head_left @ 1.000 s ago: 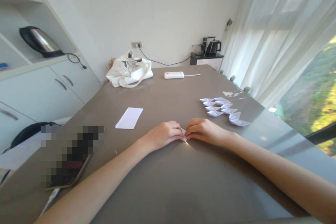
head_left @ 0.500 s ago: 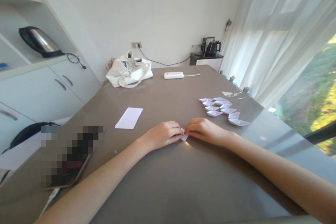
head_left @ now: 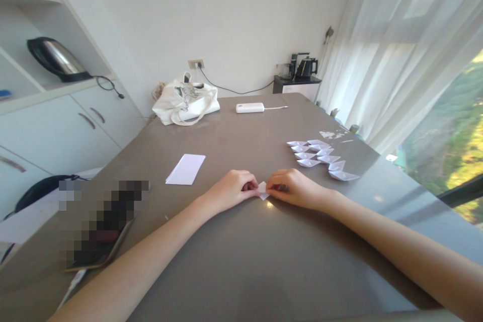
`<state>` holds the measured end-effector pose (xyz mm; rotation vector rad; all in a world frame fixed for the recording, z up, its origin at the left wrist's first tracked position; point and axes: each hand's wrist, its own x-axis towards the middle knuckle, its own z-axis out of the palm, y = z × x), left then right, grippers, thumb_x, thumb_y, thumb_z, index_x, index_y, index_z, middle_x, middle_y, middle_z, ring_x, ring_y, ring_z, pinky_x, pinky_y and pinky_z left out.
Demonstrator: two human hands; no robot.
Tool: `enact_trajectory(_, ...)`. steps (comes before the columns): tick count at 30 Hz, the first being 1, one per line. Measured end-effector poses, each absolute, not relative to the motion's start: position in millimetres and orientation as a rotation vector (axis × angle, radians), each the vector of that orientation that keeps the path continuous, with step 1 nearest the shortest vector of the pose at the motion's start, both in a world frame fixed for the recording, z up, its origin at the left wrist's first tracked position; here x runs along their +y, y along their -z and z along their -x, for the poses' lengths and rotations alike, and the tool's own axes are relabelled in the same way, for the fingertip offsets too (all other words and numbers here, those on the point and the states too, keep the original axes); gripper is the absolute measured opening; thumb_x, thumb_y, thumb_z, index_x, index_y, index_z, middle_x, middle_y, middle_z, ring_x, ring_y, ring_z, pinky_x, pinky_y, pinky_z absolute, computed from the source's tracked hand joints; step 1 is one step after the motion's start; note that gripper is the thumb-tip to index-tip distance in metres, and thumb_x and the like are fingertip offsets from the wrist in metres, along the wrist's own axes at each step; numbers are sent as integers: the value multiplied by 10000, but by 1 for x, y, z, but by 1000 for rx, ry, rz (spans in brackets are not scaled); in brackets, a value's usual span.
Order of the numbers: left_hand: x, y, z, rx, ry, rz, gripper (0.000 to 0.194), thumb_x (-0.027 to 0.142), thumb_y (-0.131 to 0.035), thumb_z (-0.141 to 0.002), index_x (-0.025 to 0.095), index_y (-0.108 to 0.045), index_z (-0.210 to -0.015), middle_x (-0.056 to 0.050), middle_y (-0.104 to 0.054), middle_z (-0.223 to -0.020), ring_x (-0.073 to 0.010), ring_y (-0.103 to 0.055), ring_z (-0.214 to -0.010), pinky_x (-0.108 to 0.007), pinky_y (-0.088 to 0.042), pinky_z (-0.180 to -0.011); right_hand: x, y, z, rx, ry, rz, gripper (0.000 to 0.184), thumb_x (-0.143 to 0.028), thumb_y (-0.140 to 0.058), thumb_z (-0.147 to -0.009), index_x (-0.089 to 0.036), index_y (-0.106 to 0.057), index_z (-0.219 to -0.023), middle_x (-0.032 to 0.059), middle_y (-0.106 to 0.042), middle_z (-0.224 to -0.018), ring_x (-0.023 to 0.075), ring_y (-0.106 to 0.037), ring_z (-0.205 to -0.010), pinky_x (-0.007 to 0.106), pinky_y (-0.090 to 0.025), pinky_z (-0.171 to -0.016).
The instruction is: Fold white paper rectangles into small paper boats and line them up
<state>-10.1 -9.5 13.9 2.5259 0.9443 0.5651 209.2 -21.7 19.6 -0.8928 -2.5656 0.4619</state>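
A small folded piece of white paper (head_left: 263, 191) is pinched between my two hands, just above or on the table. My left hand (head_left: 237, 190) grips its left edge between thumb and fingers. On the opposite edge, my right hand (head_left: 292, 188) holds it with curled fingers. The fingers partly cover the paper. Several white paper boats (head_left: 317, 154) stand in rows to the right, beyond my right hand. A stack of white paper sheets (head_left: 186, 169) lies beyond my left forearm.
A phone (head_left: 109, 231), partly pixelated, stands at the left with a cable attached. Farther back on the grey-brown table (head_left: 241, 261) are a white bag (head_left: 184, 103) and a white power bank (head_left: 249, 107). Paper scraps (head_left: 332, 135) lie near the right edge.
The left fingers have shifted slightly away from the right hand and opened a gap below the knuckles. More of the folded paper shows between the hands.
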Motion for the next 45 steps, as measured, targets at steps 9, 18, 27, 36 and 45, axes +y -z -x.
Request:
enact_trajectory(9,-5,-8,11,873,-532,-2620,218,295,-505,-896,154,-641,-801,-41,-610,-812,-158,-583,-777,-258,-426,-729,-21,-23,-211,-2579,-443,934,202,-259,-540,-875,-156,-704,-817,64,-657,-766,155,-580,-703,242,-399,-634)
enact_trajectory(18,-9,-7,5,1106,-575,-2437,216,331,-560,-853,158,-629,-744,-23,-595,-720,-150,-559,-681,-251,-403,-632,-17,-14,-207,-2422,-459,1234,185,-265,-575,-844,-153,-686,-748,46,-653,-690,138,-544,-611,233,-343,-553)
enact_trajectory(27,-11,-11,4,1276,-537,-2358,232,377,-570,-807,182,-667,-726,-10,-603,-663,-140,-532,-605,-233,-341,-554,-20,-11,-202,-2294,-531,1441,257,-358,-579,-801,-156,-646,-657,29,-638,-613,115,-501,-524,228,-289,-490)
enact_trajectory(36,-9,-16,-1,1413,-445,-2295,268,419,-590,-769,184,-686,-685,-20,-626,-611,-151,-540,-553,-242,-336,-534,-22,-12,-198,-2293,-478,1556,179,-334,-588,-789,-174,-593,-709,24,-626,-653,122,-513,-563,228,-281,-501)
enact_trajectory(45,-11,-15,1,1572,-405,-2299,255,453,-620,-765,199,-638,-756,-29,-665,-807,-192,-598,-743,-282,-390,-667,-23,-13,-198,-2264,-514,1584,79,-249,-598,-791,-186,-559,-764,-14,-584,-678,104,-483,-582,214,-258,-513)
